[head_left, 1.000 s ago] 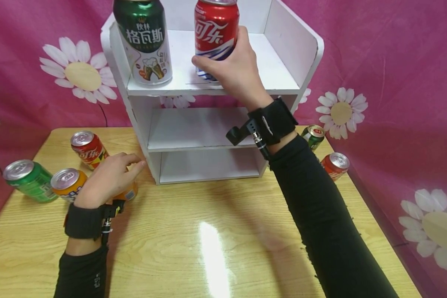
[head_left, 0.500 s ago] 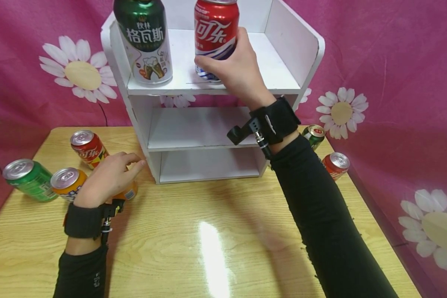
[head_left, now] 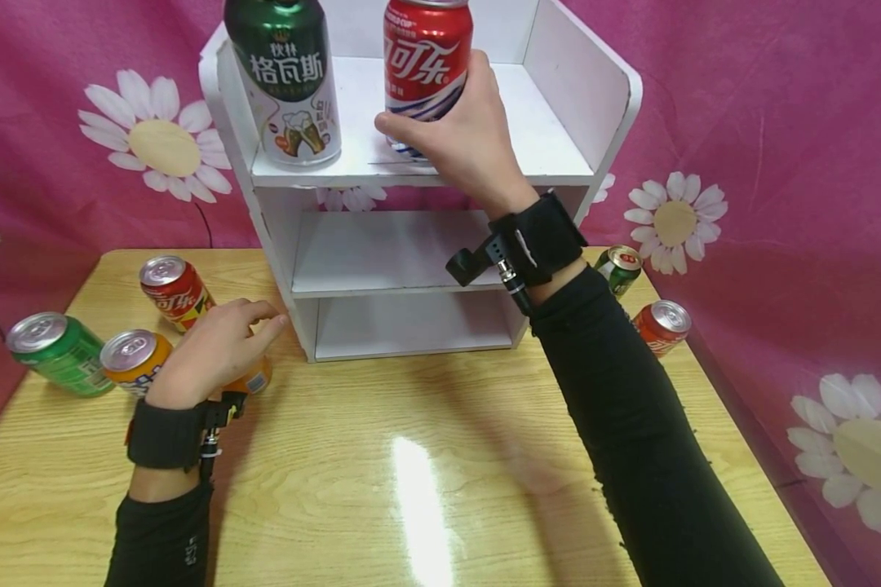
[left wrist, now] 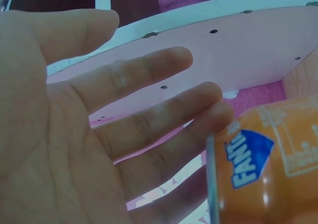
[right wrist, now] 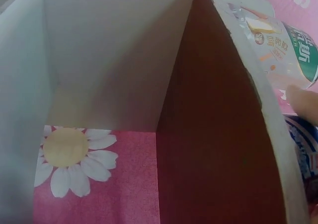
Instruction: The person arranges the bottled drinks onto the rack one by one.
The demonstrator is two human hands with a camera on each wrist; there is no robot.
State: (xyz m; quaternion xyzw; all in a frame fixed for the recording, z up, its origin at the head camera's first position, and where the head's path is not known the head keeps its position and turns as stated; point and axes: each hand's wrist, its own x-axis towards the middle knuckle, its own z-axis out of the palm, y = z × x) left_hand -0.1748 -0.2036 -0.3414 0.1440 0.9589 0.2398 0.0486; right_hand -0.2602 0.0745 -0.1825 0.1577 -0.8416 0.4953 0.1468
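My right hand [head_left: 466,134] grips the lower part of a red cola can [head_left: 424,61] on the top board of a white shelf [head_left: 551,122]. In the right wrist view only a blue-and-white strip of this can [right wrist: 304,147] shows. Left of it stands a tall green-and-white can [head_left: 286,81], upright and apart. Over the table's left side hangs my left hand [head_left: 213,350], fingers loosely spread and holding nothing. An orange Fanta can [left wrist: 268,169] is close by its fingertips in the left wrist view; whether they touch, I cannot tell. From the head view that can [head_left: 255,379] is mostly hidden.
Left on the wooden table [head_left: 338,489] are a green can [head_left: 62,359], another orange can [head_left: 135,359] and a red cola can [head_left: 176,293]. Beyond my right arm stand a dark green can [head_left: 618,269] and a red can [head_left: 661,326]. Pink flowered cloth [head_left: 741,98] hangs behind.
The cola can turns very slightly in my right hand, its lettering shifting a little. Its place on the shelf and my left hand stay as they were.
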